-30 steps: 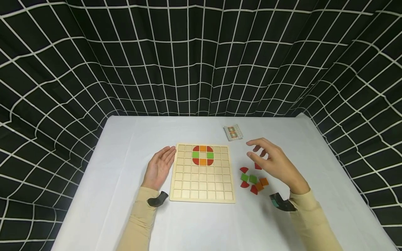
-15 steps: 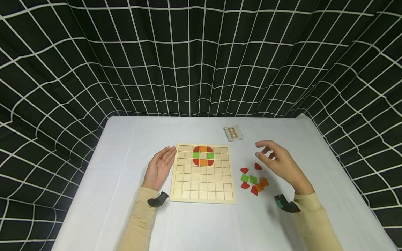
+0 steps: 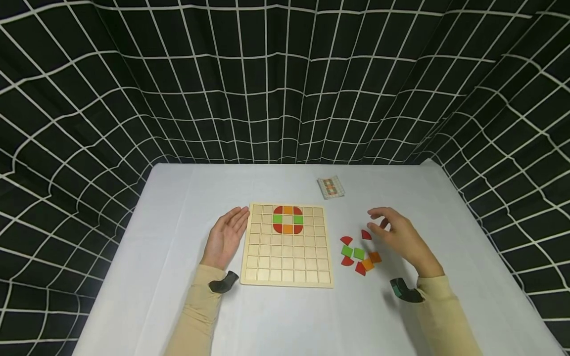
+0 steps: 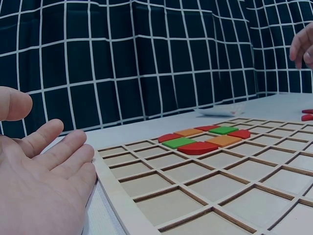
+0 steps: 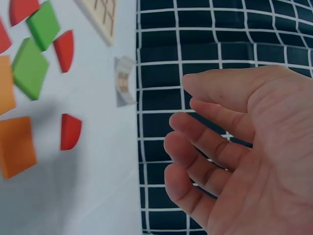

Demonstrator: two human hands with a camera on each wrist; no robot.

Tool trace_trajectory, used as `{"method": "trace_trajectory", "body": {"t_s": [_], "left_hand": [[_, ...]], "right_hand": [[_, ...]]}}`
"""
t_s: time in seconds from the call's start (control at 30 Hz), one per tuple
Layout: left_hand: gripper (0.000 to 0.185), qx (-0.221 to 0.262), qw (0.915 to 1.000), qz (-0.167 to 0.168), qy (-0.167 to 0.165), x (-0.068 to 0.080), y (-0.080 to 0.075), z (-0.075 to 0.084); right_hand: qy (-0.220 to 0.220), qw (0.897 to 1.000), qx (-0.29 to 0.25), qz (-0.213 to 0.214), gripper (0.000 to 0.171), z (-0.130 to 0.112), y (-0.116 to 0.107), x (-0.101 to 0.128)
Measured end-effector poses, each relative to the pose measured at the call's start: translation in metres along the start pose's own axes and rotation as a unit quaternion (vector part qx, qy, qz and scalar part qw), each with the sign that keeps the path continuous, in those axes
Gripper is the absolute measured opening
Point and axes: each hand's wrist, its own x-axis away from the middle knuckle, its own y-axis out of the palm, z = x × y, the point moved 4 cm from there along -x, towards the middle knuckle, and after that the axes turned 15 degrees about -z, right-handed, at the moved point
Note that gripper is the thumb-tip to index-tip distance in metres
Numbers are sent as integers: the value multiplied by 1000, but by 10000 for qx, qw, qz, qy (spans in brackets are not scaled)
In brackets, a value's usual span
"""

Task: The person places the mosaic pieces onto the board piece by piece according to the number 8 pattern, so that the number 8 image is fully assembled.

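Observation:
A wooden grid board (image 3: 287,257) lies flat on the table. Near its far edge, red quarter-round tiles, green squares and orange squares form a ring around one bare cell, with a green tile (image 3: 298,219) on its right side. My left hand (image 3: 224,240) rests beside the board, palm turned up and fingers straight, fingertips at its left edge. Over the table to the right, my right hand (image 3: 401,240) hovers with fingers loosely bent and nothing between them. Just left of it lies a red quarter-round tile (image 3: 365,235); the right wrist view shows the empty fingers (image 5: 188,129).
Loose tiles lie right of the board: green squares (image 3: 358,253), orange squares (image 3: 367,264) and several red quarter-rounds (image 3: 346,240). A small stack of printed pattern cards (image 3: 331,187) sits beyond the board. A black curtain with white grid lines (image 3: 285,89) surrounds the white table (image 3: 200,188).
My right hand has drawn back to the right and slightly toward me, uncovering the red tile beneath it. My left hand, the board and the tiles stay in place.

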Motion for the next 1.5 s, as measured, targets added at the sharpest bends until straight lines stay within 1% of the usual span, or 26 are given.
{"method": "trace_trajectory", "body": {"t_s": [0.2,0.4,0.5,0.6,0.67,0.77,0.9,1.1,1.27,1.33,1.5], "left_hand": [[55,37,10000,8,28,2,-1,-1],[55,-28,10000,-39,9,1,-1,0],[55,-84,9999,-68,-14,0,0,1],[54,-154,9998,-105,-41,0,1,2],[55,-172,9998,-127,-42,-1,1,2],[54,-137,9998,-118,-42,-1,1,2],[54,-72,9999,-84,-53,-1,1,1],[55,-132,9999,-51,-49,0,2,2],[55,-207,9997,-120,-35,-1,2,3],[55,-199,9997,-131,-33,-1,2,3],[55,-171,9998,-107,-38,-1,2,2]], "right_hand": [[353,9985,-46,-404,41,11,10,-7],[783,9939,-157,-761,46,23,23,-11],[882,9913,-29,-975,50,27,32,-13],[890,9895,246,-1108,51,29,40,-16],[894,9890,450,-1090,50,30,44,-18],[892,9893,695,-925,46,28,48,-20],[909,9892,832,-799,41,26,52,-21],[1015,9888,732,-808,39,25,53,-24],[881,9918,638,-676,32,27,50,-25],[845,9928,555,-645,30,28,49,-25],[914,9939,284,-544,23,30,46,-24]]}}
